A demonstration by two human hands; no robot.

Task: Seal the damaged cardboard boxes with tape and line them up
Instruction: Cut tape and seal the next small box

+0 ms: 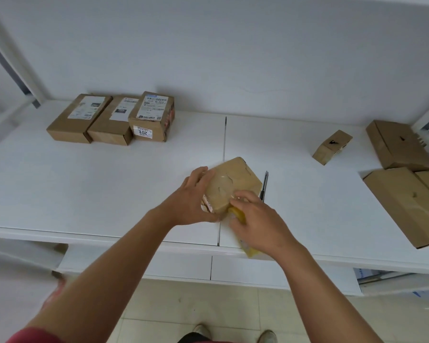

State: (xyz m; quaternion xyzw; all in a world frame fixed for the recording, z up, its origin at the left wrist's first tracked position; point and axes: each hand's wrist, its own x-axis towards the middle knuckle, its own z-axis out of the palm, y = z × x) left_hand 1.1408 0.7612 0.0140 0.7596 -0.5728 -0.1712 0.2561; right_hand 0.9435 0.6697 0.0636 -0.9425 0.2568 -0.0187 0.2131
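Observation:
A small torn cardboard box (235, 180) lies tilted near the front middle of the white table (109, 184). My left hand (192, 195) grips its left side, fingers over the top edge and thumb under the near corner. My right hand (255, 220) holds a yellowish roll of tape (242, 230) against the box's near corner, with clear tape stretched over the box's top. Three boxes with labels (109, 120) stand side by side in a row at the back left.
A utility knife (264, 185) lies just right of the box. At the right are a small tilted box (332, 147), a flat box (399, 144) by the shelf post and a large flat box (411, 204) over the table edge. Wall behind; tiled floor below.

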